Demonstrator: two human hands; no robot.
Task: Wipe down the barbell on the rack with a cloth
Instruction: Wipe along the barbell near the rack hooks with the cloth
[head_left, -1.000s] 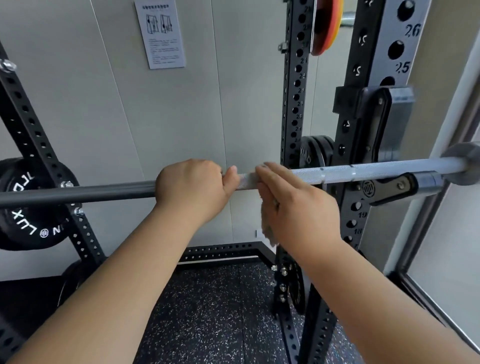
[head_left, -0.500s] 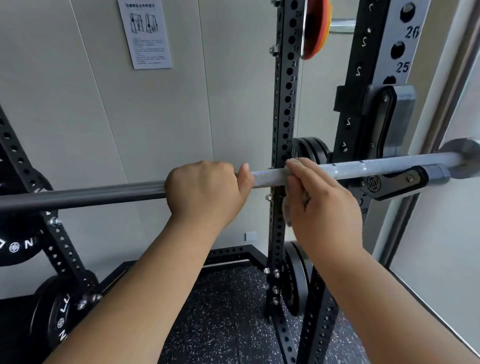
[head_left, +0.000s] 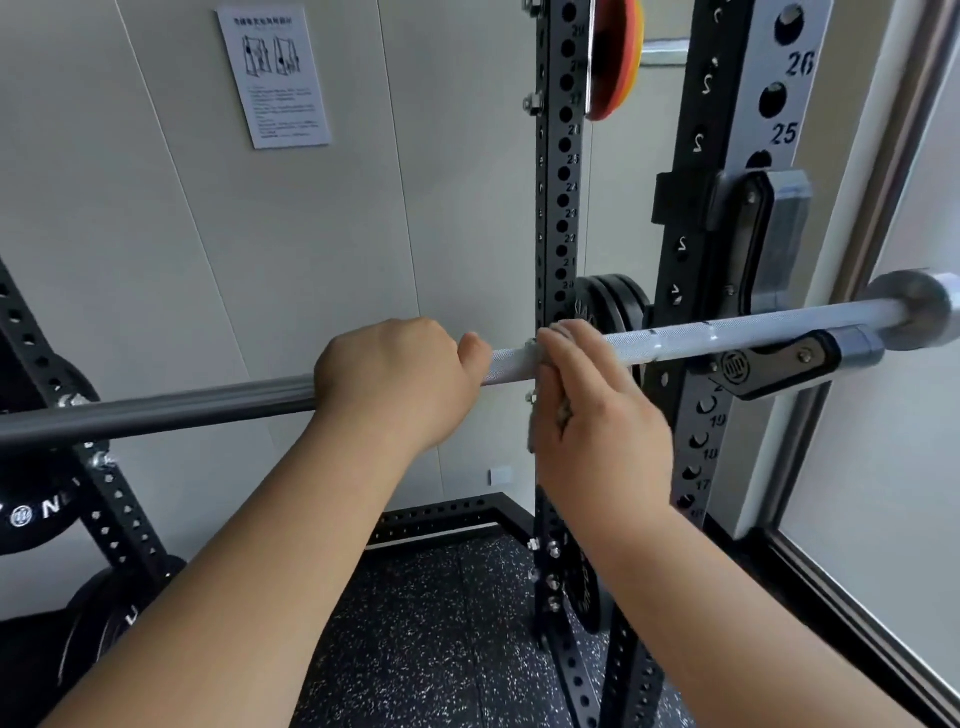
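Observation:
The steel barbell (head_left: 727, 338) lies across the view, its right end resting in the J-hook (head_left: 779, 364) on the black rack upright (head_left: 727, 208). My left hand (head_left: 395, 379) grips the bar near its middle, fingers curled over the top. Just to its right, my right hand (head_left: 597, 415) holds a grey cloth (head_left: 550, 410) against the bar, fingers draped over it; only a small fold of cloth shows under the palm.
A second perforated upright (head_left: 558, 182) stands behind my hands. Black weight plates (head_left: 41, 493) hang at the left and more sit behind the bar (head_left: 613, 306). An orange plate (head_left: 615, 57) hangs high up. A glass panel (head_left: 883, 467) closes the right side.
My view has swung slightly right and back. My right hand with the cloth has shifted a little along the bar; the left hand keeps its grip.

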